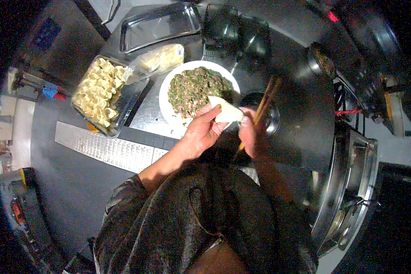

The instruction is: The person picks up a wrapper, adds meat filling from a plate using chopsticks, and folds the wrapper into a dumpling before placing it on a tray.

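Observation:
My left hand [203, 128] holds a pale dough wrapper [228, 112] between thumb and fingers, over the near right edge of a white bowl [164, 102]. Chopped filling [195, 85], green and pinkish, is heaped in that bowl. My right hand [248, 133], slightly blurred, grips a pair of wooden chopsticks [266, 96]. Its fingertips are at the wrapper's right corner; whether they pinch it I cannot tell. To the left, a clear tray [132, 102] carries many folded dumplings [97, 90]. Behind the bowl lies a plastic bag of wrappers [164, 58], its open end reaching over the tray.
A small metal bowl [273, 120] stands just right of my right hand. At the back are a clear rectangular tray [157, 30] and dark containers [233, 34]. Another metal bowl [316, 63] sits far right. A perforated metal strip [96, 145] runs along the near edge.

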Demonstrator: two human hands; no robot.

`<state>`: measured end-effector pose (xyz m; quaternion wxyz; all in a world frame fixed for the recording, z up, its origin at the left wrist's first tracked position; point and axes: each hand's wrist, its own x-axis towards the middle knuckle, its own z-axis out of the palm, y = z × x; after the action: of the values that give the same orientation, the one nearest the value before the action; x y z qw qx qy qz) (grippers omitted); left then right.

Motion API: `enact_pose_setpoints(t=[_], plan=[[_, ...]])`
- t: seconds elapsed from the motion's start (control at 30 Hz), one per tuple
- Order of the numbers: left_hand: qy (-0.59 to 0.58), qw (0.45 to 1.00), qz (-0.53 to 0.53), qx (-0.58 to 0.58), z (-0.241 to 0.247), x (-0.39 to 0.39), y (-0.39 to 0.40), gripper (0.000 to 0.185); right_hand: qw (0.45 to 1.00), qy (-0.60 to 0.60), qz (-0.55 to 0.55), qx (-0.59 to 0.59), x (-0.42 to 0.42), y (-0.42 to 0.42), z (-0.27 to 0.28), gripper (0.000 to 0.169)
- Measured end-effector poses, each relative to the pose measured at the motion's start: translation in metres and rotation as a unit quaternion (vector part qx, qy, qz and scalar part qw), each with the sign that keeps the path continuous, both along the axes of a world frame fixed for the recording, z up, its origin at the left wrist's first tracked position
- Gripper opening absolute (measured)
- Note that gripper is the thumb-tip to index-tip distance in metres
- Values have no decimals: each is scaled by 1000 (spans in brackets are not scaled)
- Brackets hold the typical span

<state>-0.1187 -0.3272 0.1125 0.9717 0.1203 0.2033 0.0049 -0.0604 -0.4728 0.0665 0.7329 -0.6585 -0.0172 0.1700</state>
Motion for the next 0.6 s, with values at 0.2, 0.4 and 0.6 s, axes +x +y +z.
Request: enact_pose_setpoints(t=[0.2, 0.4, 0.6], plan=[[0, 991, 36, 126, -3, -10, -2, 9, 999, 0, -32, 23, -19, 32, 45, 18], [-6, 926, 103, 362, -18, -13, 4, 4, 999, 10, -42, -6, -25, 37, 56, 21], [-52, 777, 149, 609, -3, -17, 12, 7, 948, -270, 15, -168, -14, 33, 53, 14]])
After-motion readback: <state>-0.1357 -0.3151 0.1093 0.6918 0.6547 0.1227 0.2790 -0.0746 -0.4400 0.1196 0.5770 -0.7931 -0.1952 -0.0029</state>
